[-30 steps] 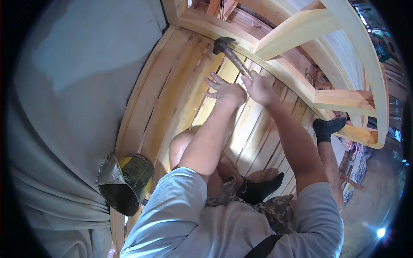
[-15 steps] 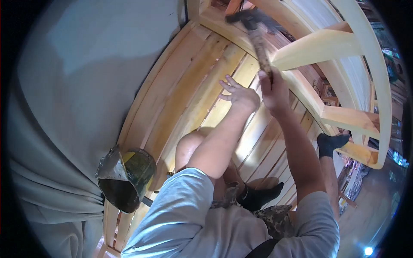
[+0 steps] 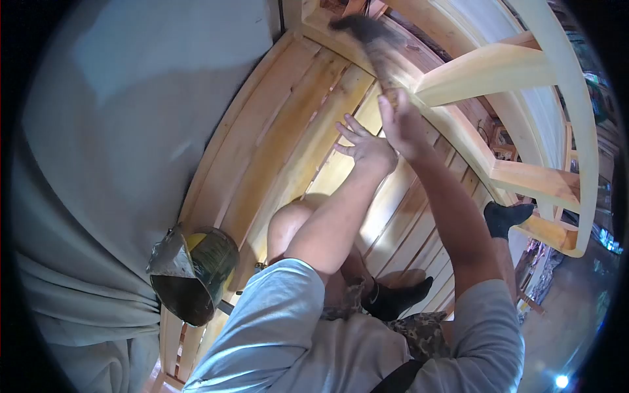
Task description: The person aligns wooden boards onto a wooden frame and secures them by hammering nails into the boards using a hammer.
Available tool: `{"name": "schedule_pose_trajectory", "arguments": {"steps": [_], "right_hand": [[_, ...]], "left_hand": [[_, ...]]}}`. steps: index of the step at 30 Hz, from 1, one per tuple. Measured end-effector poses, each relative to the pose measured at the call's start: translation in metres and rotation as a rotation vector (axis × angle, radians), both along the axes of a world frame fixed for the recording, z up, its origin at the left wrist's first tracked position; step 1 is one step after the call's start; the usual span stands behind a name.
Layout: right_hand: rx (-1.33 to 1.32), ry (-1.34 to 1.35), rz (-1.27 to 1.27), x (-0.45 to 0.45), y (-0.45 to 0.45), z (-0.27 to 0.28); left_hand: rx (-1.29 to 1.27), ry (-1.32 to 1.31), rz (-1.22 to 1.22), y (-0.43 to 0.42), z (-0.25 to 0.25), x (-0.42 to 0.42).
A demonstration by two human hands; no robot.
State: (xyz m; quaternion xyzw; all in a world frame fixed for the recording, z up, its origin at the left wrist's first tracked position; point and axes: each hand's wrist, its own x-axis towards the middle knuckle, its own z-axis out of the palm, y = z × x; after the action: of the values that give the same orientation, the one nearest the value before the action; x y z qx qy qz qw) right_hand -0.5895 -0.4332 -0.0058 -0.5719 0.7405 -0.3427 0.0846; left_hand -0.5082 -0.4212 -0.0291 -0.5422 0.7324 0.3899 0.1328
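A hammer (image 3: 377,49) with a dark head and a worn handle is gripped in my right hand (image 3: 403,128). Motion blurs its head, which is raised over the wooden frame rail (image 3: 327,40). My left hand (image 3: 368,147) is just to the left of my right wrist, above the slats (image 3: 288,131), its fingers spread. Nothing shows in the left hand, though its palm side is partly turned away. Whether it touches the slats I cannot tell.
An open, battered metal can (image 3: 213,265) lies tilted at lower left beside grey cloth (image 3: 85,262). On the right rises a pale wooden ladder-like frame (image 3: 491,72). My feet in dark socks (image 3: 403,298) rest on the slats and near that frame.
The hammer and my right hand have moved a little up and to the left. My left hand has stayed almost in place with its fingers still spread.
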Motion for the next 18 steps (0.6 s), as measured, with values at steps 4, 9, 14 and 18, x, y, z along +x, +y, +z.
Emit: {"name": "schedule_pose_trajectory", "arguments": {"steps": [4,9,14,18], "right_hand": [[0.253,0.100,0.158,-0.026,-0.021,-0.003],[0.160,0.033,0.010,-0.006,-0.010,0.003],[0.644,0.122,0.001,-0.030,-0.009,0.012],[0.561,-0.080,-0.111,-0.032,0.066,0.006]], "left_hand": [[0.174,-0.155,-0.127,-0.011,0.005,-0.006],[0.096,-0.089,-0.053,-0.005,0.011,-0.001],[0.078,-0.113,-0.092,-0.002,0.012,-0.002],[0.031,-0.186,-0.318,0.006,0.036,0.023]]}}
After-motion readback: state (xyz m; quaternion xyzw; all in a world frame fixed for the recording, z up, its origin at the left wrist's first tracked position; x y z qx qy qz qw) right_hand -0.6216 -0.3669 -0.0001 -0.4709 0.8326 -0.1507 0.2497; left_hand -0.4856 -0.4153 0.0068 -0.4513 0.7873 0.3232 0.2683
